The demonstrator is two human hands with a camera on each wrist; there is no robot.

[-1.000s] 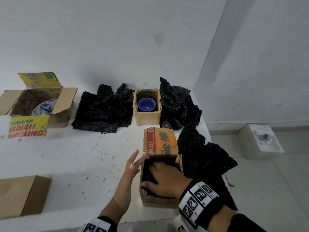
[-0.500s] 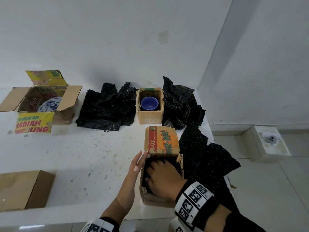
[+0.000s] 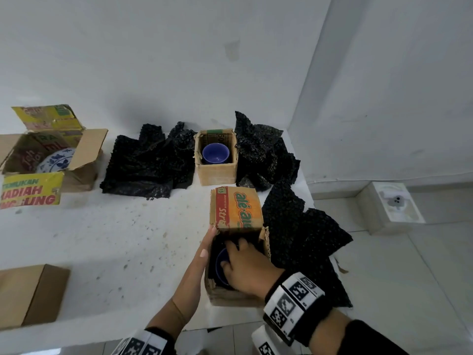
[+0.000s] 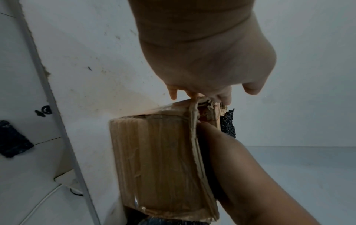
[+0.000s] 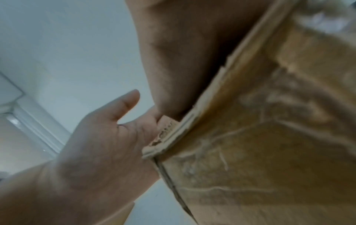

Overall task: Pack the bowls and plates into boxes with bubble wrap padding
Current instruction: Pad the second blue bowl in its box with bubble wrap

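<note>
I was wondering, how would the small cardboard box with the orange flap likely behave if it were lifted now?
The small cardboard box looks worn, with frayed edges, so its walls would probably flex. The blue bowl inside likely makes it bottom-heavy. Its orange flap stands open and would probably flop.

A white speckled table (image 3: pixel 107 242) stands against a white wall (image 3: pixel 153 60); a white outlet box (image 3: pixel 395 204) sits on the tiled floor (image 3: pixel 409 278) at right.

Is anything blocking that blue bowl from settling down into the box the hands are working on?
Nothing visible does. The blue bowl is already inside the open box, under the right hand. The printed flap stands back, clear of the opening. The left hand lies flat against the box's outer side. Black bubble wrap lines the inside.
</note>
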